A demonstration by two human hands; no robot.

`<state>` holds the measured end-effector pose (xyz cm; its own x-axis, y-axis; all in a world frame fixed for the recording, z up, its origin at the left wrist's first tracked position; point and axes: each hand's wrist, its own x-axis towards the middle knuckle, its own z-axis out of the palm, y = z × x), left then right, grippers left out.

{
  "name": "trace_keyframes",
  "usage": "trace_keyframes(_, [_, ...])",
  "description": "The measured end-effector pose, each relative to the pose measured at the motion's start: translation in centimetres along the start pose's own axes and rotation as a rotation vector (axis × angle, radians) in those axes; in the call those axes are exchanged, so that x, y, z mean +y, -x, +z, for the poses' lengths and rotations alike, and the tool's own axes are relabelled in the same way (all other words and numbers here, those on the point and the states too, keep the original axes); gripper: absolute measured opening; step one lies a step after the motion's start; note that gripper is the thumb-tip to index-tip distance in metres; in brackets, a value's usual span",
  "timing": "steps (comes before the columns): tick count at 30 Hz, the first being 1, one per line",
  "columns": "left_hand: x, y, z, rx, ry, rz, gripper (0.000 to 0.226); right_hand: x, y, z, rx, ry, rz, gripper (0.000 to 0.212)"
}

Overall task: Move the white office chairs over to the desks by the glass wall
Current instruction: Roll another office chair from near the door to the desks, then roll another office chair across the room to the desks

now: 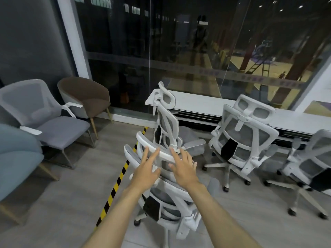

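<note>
White office chair (166, 199), nearest of four at the near side of the desk (202, 102) that runs along the glass wall (161, 51); it stands on castors with its mesh back turned to the viewer and its headrest (152, 149) uppermost. Left hand (146, 171) and right hand (183, 170) both lie against the headrest's white frame with fingers straight and spread; neither is curled round it, so the contact reads as a push or a touch rather than a grasp. A second white chair (166, 122) stands just beyond, side-on at the desk's left end; a third (245, 138) and a fourth (311, 163) stand to the right, backs outward, near the desk edge. At far left sit a grey armchair (44, 119), a brown tub chair (86, 97) and part of a blue seat (18, 158), apart from the task. A black-and-yellow floor strip (118, 179) runs diagonally to the left of the near chair. Handling, as judged: the chair is moderately heavy but should roll freely on the smooth floor; the frame is rigid plastic, the mesh yielding, and the headrest probably pivots, so a firmer hold would be the upper back frame below it. The castors may catch on the floor strip.
</note>
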<state>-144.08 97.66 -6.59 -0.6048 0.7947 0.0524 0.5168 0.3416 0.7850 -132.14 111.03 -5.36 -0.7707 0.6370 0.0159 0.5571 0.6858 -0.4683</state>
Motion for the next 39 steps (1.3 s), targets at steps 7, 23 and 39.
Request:
trace_keyframes(7, [1.7, 3.7, -0.2, 0.002, -0.061, 0.004, 0.05, 2.7, 6.8, -1.8, 0.118, 0.02, -0.132, 0.055])
trace_keyframes(23, [8.4, 35.7, 4.0, 0.261, -0.687, -0.307, 0.028, 3.6, 28.6, -4.2, -0.135, -0.072, -0.393, 0.022])
trace_keyframes(39, [15.0, 81.9, 3.7, 0.567, -0.643, -0.942, 0.029, -11.3, 60.7, 1.5, -0.62, -0.038, -0.911, 0.024])
